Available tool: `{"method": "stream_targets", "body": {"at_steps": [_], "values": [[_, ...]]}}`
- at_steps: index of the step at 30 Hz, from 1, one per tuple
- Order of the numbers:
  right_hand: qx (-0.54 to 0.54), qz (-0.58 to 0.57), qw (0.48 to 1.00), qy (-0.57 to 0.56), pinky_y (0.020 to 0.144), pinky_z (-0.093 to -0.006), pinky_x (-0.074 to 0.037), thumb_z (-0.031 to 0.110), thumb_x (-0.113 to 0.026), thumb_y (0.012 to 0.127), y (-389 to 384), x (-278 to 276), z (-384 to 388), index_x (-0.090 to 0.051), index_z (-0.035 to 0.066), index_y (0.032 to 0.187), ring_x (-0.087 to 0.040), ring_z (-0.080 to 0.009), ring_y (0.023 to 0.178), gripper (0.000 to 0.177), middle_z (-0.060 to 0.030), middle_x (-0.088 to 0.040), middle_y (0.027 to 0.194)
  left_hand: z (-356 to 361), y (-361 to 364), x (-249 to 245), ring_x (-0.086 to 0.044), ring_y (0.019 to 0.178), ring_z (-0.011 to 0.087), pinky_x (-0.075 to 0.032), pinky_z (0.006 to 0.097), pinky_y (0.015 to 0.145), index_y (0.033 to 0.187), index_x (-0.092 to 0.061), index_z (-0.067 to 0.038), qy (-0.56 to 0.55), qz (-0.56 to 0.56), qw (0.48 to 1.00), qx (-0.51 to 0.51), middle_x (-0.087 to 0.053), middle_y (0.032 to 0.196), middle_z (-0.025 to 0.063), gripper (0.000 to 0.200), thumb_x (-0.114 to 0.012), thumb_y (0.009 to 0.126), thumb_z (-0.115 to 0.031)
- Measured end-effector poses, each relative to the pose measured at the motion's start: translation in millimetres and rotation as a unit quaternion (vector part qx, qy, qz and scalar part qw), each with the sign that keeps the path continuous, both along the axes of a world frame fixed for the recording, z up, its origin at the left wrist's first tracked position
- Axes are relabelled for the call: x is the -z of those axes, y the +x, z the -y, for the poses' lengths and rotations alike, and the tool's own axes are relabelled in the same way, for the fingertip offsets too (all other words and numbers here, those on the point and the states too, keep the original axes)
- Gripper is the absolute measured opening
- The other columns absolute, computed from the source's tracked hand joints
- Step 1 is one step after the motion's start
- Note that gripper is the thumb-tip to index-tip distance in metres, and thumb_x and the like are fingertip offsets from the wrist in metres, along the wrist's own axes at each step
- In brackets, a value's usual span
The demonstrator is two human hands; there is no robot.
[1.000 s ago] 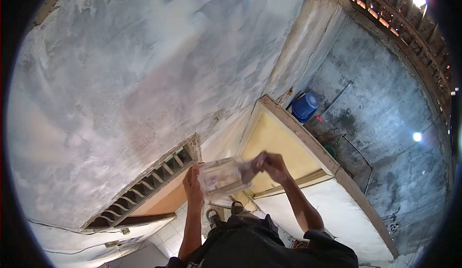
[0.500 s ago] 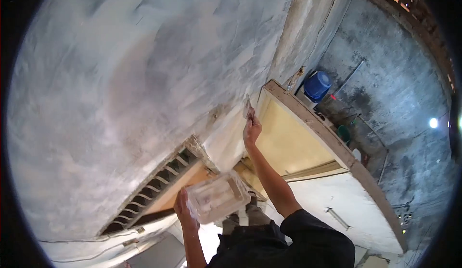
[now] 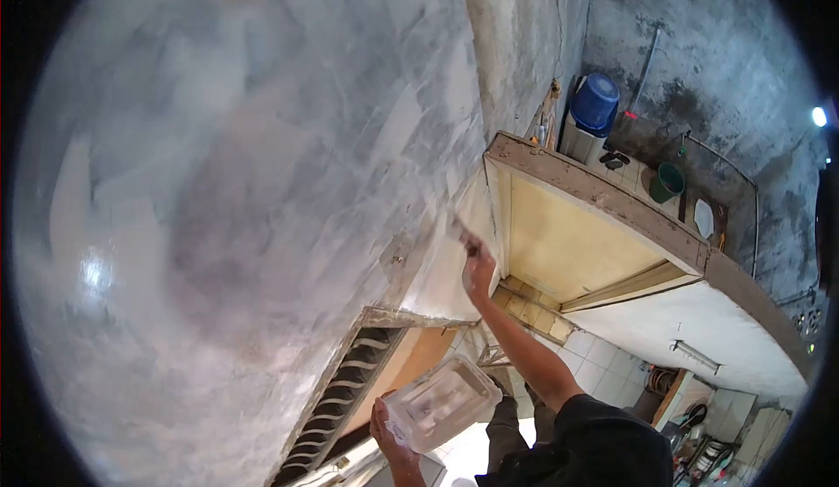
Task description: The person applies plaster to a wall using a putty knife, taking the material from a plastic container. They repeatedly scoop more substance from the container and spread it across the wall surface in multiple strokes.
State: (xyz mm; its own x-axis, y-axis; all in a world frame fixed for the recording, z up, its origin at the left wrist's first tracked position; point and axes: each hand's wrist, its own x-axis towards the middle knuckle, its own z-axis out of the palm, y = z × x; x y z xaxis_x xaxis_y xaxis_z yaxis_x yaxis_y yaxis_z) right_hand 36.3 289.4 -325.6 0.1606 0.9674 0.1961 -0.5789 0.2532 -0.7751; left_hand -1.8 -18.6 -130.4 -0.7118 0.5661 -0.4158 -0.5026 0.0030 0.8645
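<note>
My right hand [image 3: 477, 270] is closed around a putty knife [image 3: 460, 226]. Its thin blade, blurred, points up at the lower right edge of the grey, patchily coated wall [image 3: 288, 146]. Lower down, my left hand [image 3: 386, 427] grips the left side of a clear plastic tub [image 3: 479, 380], which is tilted and smeared inside with whitish paste. Only the fingers at the tub's edge show; the others are behind it.
A barred vent opening [image 3: 345, 391] lies below the wall. Right of my arm juts a ledge [image 3: 603, 197] over a yellowish panel [image 3: 581, 242]. Beyond it stand a blue bucket [image 3: 595, 105] and a green bucket [image 3: 667, 182]. Tiled floor [image 3: 590, 356] shows far below.
The view has swung, so the ledge and buckets show more fully and more floor appears. Both hands sit lower and further right in view, still holding the putty knife and tub.
</note>
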Motion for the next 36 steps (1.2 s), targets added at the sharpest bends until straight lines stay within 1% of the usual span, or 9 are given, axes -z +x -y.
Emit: {"method": "stream_targets", "body": {"at_steps": [7,13,17,19,23,27,29,31,36], "values": [[0.098,0.22,0.97,-0.019,0.083,-0.0253,-0.046,-0.019,-0.034,0.067,-24,-45,-6,-0.062,-0.001,0.107,-0.059,-0.0138,0.093,0.053,-0.01,-0.065,0.098,-41,7,4,-0.058,0.09,0.0257,-0.05,0.0396,0.079,0.106,-0.052,0.002,-0.007,-0.018,1.0,0.005,-0.057,0.098,0.0153,0.044,-0.041,0.095,-0.039],[-0.043,0.191,0.97,0.144,0.081,-0.0263,-0.047,-0.016,-0.048,0.07,0,-18,27,-0.063,-0.001,0.103,-0.061,-0.0168,0.097,0.04,-0.0102,-0.067,0.103,-59,-3,30,-0.056,0.101,0.0294,-0.049,0.0451,0.084,0.12,-0.049,-0.003,-0.009,0.022,0.995,0.1,-0.055,0.117,0.0158,0.054,-0.042,0.091,-0.047],[0.127,0.238,0.957,-0.105,0.085,-0.0278,-0.046,-0.013,-0.037,0.071,23,-4,-51,-0.059,-0.003,0.114,-0.062,-0.0195,0.097,0.05,-0.0157,-0.066,0.104,-61,-6,45,-0.057,0.099,0.0324,-0.048,0.0481,0.083,0.121,-0.049,-0.002,-0.029,0.027,0.997,0.073,-0.056,0.115,0.0168,0.058,-0.04,0.091,-0.05],[0.23,0.084,0.968,-0.052,0.068,-0.0274,-0.048,-0.01,-0.05,0.073,13,8,-98,-0.065,0.006,0.11,-0.063,-0.0195,0.071,0.043,-0.0182,-0.066,0.086,-64,1,37,-0.057,0.097,0.0334,-0.052,0.047,0.08,0.115,-0.046,0.001,-0.022,0.073,0.994,0.072,-0.052,0.11,0.0188,0.05,-0.045,0.093,-0.043],[0.069,0.32,0.94,-0.095,0.075,-0.0339,-0.049,-0.002,-0.052,0.075,-26,40,-75,-0.056,0.016,0.124,-0.065,-0.0291,0.081,0.053,-0.0223,-0.061,0.093,-62,3,53,-0.058,0.095,0.0328,-0.05,0.0487,0.08,0.121,-0.049,0.0,-0.052,0.048,0.996,0.058,-0.056,0.114,0.0192,0.061,-0.037,0.092,-0.052],[-0.027,0.323,0.945,-0.032,0.088,-0.0325,-0.048,-0.013,-0.048,0.072,-13,39,-10,-0.056,0.014,0.123,-0.062,-0.0299,0.102,0.059,-0.0175,-0.061,0.113,-54,-7,84,-0.057,0.097,0.0327,-0.049,0.0487,0.08,0.123,-0.047,0.001,-0.067,-0.002,0.992,0.111,-0.054,0.117,0.0195,0.062,-0.037,0.091,-0.052],[0.013,0.058,0.992,0.111,0.085,-0.0331,-0.049,-0.016,-0.045,0.071,-14,92,-19,-0.059,0.008,0.117,-0.063,-0.0271,0.1,0.054,-0.0193,-0.063,0.108,-55,-9,95,-0.057,0.099,0.0326,-0.049,0.0488,0.08,0.124,-0.046,0.001,-0.072,-0.036,0.986,0.147,-0.053,0.12,0.0196,0.063,-0.037,0.091,-0.052],[0.046,0.187,0.979,-0.07,0.087,-0.0254,-0.044,-0.009,-0.044,0.083,9,86,-57,-0.062,-0.006,0.103,-0.058,-0.0117,0.093,0.027,-0.0089,-0.064,0.096,-74,10,76,-0.056,0.101,0.0329,-0.049,0.0486,0.081,0.124,-0.045,0.002,-0.059,0.006,0.988,0.146,-0.053,0.12,0.0199,0.063,-0.037,0.091,-0.051],[0.195,0.263,0.937,-0.118,0.072,-0.0339,-0.048,-0.005,-0.045,0.073,27,58,-140,-0.061,0.001,0.108,-0.061,-0.0251,0.077,0.039,-0.0155,-0.065,0.085,-89,32,58,-0.055,0.104,0.0337,-0.048,0.0474,0.084,0.123,-0.045,0.003,-0.051,0.039,0.987,0.147,-0.053,0.119,0.0204,0.064,-0.038,0.091,-0.052]]}}
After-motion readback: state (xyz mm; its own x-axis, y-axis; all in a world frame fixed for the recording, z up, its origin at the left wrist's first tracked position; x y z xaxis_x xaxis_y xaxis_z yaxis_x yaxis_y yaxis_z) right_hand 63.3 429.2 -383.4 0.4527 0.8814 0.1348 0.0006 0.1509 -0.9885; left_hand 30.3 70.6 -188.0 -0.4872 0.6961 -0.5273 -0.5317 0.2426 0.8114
